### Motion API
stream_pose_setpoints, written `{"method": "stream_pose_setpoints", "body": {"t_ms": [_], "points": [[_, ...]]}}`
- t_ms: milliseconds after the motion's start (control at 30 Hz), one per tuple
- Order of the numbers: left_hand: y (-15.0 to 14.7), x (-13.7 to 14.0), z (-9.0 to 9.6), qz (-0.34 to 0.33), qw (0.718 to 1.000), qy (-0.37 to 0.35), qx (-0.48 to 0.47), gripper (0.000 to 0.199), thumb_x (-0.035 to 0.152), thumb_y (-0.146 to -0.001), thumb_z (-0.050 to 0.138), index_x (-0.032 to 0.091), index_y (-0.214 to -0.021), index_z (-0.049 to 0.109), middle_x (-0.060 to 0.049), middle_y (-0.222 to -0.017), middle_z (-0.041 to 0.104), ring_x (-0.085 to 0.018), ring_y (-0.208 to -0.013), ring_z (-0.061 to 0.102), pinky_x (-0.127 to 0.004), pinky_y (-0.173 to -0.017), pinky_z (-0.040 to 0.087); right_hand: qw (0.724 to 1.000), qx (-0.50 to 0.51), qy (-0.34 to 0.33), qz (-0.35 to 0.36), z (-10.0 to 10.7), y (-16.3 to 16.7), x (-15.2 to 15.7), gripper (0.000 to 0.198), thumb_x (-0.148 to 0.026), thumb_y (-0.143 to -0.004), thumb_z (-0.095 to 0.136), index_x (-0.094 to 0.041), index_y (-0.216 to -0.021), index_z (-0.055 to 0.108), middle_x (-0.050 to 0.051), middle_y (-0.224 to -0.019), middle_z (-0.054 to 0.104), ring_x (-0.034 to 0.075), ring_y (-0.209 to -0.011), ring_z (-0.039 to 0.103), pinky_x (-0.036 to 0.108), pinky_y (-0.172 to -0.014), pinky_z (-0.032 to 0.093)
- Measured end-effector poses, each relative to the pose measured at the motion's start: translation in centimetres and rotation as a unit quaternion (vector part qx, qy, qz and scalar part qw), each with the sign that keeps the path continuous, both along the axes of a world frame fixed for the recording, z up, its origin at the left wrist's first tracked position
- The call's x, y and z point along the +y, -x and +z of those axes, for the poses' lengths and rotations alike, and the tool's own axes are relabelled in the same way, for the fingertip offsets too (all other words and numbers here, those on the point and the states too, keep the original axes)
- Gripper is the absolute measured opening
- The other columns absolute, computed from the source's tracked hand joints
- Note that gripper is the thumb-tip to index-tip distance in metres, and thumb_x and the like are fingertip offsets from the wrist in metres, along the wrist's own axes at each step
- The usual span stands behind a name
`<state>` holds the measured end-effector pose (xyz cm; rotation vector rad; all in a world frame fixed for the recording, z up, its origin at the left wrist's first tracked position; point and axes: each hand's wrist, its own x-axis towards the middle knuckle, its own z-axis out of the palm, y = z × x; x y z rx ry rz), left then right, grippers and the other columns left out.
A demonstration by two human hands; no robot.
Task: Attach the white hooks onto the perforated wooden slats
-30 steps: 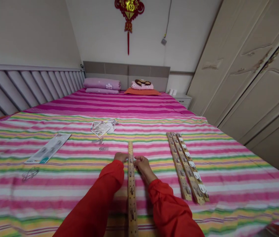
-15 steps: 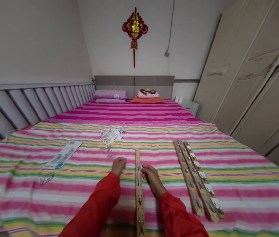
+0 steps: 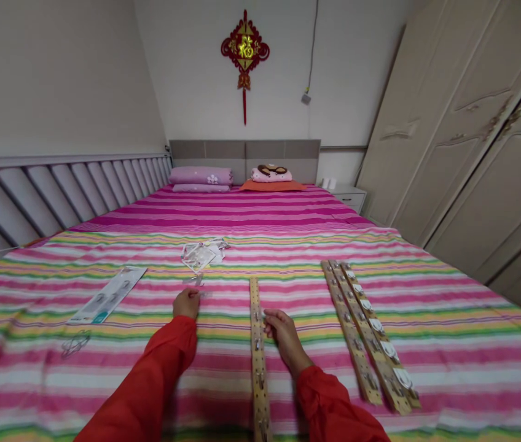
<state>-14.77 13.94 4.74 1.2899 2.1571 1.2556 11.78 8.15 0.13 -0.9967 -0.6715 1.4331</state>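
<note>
A narrow wooden strip (image 3: 259,362) with holes and small metal hooks lies lengthwise in front of me on the striped sheet. Just right of its upper part is my right hand (image 3: 284,334), thumb and fingers pinched together; whatever is between them is too small to make out. My left hand (image 3: 185,304) is closed too, its fingertips beside a small clear plastic piece (image 3: 205,295) left of the strip. What those fingers hold is hidden. Another small clear piece (image 3: 194,280) lies a little farther away.
To the right lie several similar strips (image 3: 357,331), the outermost carrying white round pieces (image 3: 388,351). A hook package (image 3: 110,294) and a thin wire-like bundle (image 3: 76,344) lie at left. Torn packaging (image 3: 203,253) is heaped farther back. A slatted rail (image 3: 67,190) borders the bed's left side.
My left hand has moved left and slightly away from me, from near the strip to the clear plastic pieces. My right hand stays beside the strip. The view has shifted slightly.
</note>
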Motion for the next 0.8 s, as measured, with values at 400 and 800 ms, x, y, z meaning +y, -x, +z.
{"method": "stream_pose_setpoints", "body": {"t_ms": [400,800], "points": [[-4.7,-4.9,4.7,-0.159,0.972,-0.010,-0.173,0.028,0.044,-0.052,0.066,0.018,-0.057,0.061,0.000,-0.056,0.062,-0.015,-0.059,0.055,-0.027,-0.061,0.041,0.999,0.012,-0.037,-0.026,1.7,0.1,-1.1,0.025,-0.033,-0.057,0.075,-0.016,-0.074,0.067,-0.004,-0.053,0.058,0.007,-0.040,0.043,0.019,-0.039,0.029],[-9.8,-7.5,6.2,-0.297,0.929,0.009,-0.218,0.030,0.045,-0.054,0.069,0.018,-0.060,0.060,-0.001,-0.060,0.064,-0.016,-0.062,0.058,-0.028,-0.063,0.045,0.999,0.006,-0.042,0.027,6.3,0.4,-2.7,0.040,-0.052,-0.064,0.073,-0.015,-0.081,0.071,0.002,-0.066,0.065,0.009,-0.046,0.050,0.019,-0.040,0.036]]}}
